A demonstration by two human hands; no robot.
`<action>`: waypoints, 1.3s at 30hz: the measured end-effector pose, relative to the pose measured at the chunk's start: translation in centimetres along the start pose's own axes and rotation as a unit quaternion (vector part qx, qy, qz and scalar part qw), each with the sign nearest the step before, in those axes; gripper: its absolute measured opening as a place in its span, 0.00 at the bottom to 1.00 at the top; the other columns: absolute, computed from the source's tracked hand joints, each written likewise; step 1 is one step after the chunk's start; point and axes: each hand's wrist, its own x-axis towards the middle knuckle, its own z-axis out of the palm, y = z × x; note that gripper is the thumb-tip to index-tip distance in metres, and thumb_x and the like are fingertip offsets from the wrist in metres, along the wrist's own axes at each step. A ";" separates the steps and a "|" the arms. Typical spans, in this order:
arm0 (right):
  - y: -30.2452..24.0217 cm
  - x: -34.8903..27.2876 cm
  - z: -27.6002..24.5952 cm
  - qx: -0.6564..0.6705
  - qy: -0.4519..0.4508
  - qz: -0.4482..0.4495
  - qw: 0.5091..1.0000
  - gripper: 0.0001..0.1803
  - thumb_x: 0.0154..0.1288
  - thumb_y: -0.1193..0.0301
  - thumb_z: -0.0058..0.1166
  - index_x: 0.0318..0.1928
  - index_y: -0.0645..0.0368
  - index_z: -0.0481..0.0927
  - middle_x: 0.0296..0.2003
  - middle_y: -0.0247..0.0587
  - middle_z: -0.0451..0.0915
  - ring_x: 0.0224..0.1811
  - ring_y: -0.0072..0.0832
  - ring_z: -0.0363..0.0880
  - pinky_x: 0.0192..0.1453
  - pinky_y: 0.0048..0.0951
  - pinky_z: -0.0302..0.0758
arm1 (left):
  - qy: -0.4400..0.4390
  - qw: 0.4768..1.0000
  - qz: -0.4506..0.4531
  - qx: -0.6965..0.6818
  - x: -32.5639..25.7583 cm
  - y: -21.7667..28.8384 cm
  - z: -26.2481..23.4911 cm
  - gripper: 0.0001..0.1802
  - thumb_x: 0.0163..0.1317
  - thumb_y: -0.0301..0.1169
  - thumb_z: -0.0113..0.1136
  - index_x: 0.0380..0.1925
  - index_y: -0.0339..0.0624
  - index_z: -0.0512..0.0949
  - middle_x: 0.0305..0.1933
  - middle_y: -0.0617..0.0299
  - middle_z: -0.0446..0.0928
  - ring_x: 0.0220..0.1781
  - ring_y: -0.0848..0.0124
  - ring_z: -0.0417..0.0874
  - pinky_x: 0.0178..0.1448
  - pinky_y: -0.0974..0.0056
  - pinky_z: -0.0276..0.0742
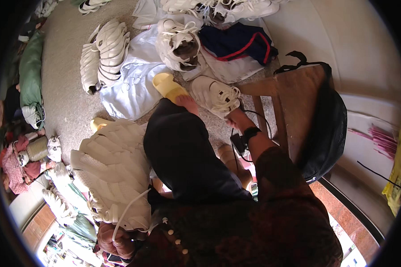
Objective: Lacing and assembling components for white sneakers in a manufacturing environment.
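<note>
A stack of white sneaker uppers [113, 164], nested one inside another, leans along my left leg. My left hand [116, 240] is closed at the lower end of this stack, and a white shoelace [128, 207] runs down across its fingers. My right arm reaches forward past the knee. At its end my right hand [238, 120] grips a single white sneaker [214, 95] near the ankle opening; some of its fingers are hidden. A black cable with a small black box [239, 142] hangs beside the right wrist.
Nested white shoes [109, 53] and a white shoe bundle [179, 44] rest around a white sack [131, 84]. Navy cloth [240, 42] with red trim lies behind. At right stands a wooden stool [294, 95] with a black bag [327, 124]. A yellow slipper [165, 84] is on my foot.
</note>
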 end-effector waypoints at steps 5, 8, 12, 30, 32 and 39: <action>-0.9 0.0 0.5 0.335 0.260 0.065 0.903 0.09 0.50 0.83 0.47 0.35 0.64 0.72 0.20 0.43 0.73 0.12 0.29 0.69 0.11 0.25 0.62 | 0.085 0.992 0.029 0.089 1.0 0.2 1.6 0.21 0.65 0.50 0.44 0.22 0.48 0.69 0.11 0.69 0.62 0.18 0.74 0.65 0.28 0.68 0.61; 0.8 -1.1 1.5 0.039 0.416 -0.061 0.906 0.09 0.48 0.83 0.46 0.33 0.65 0.73 0.24 0.51 0.74 0.19 0.38 0.72 0.19 0.34 0.66 | 0.084 0.993 0.022 0.082 0.5 0.0 1.3 0.20 0.65 0.50 0.44 0.23 0.47 0.69 0.11 0.70 0.62 0.18 0.74 0.64 0.29 0.68 0.61; 2.6 -3.1 1.8 -0.427 0.396 -0.170 0.795 0.17 0.45 0.83 0.49 0.41 0.65 0.73 0.42 0.66 0.70 0.46 0.58 0.69 0.46 0.49 0.67 | 0.048 0.999 0.021 0.013 0.0 -0.6 0.5 0.14 0.65 0.43 0.48 0.28 0.48 0.70 0.19 0.70 0.59 0.20 0.81 0.61 0.26 0.73 0.55; -3.5 -1.8 -0.9 -0.756 0.105 -0.363 0.534 0.11 0.47 0.76 0.50 0.35 0.60 0.77 0.38 0.52 0.74 0.42 0.45 0.68 0.47 0.38 0.68 | 0.056 0.998 0.001 -0.015 0.2 -0.1 0.7 0.10 0.66 0.40 0.48 0.31 0.48 0.72 0.23 0.67 0.64 0.21 0.81 0.63 0.28 0.75 0.60; -5.0 -2.1 -0.5 -0.769 0.077 -0.343 0.534 0.11 0.46 0.75 0.51 0.35 0.60 0.77 0.37 0.50 0.74 0.43 0.44 0.69 0.46 0.39 0.67 | 0.053 0.998 -0.008 -0.014 0.6 0.0 0.7 0.11 0.66 0.41 0.48 0.30 0.48 0.72 0.21 0.68 0.63 0.20 0.81 0.62 0.27 0.75 0.59; -7.3 -1.7 1.1 -0.751 0.068 -0.392 0.527 0.10 0.44 0.74 0.51 0.31 0.56 0.80 0.31 0.39 0.80 0.38 0.38 0.77 0.49 0.42 0.61 | 0.046 0.999 0.012 0.011 1.2 0.1 1.0 0.18 0.65 0.44 0.48 0.23 0.44 0.73 0.12 0.68 0.66 0.15 0.75 0.65 0.24 0.69 0.60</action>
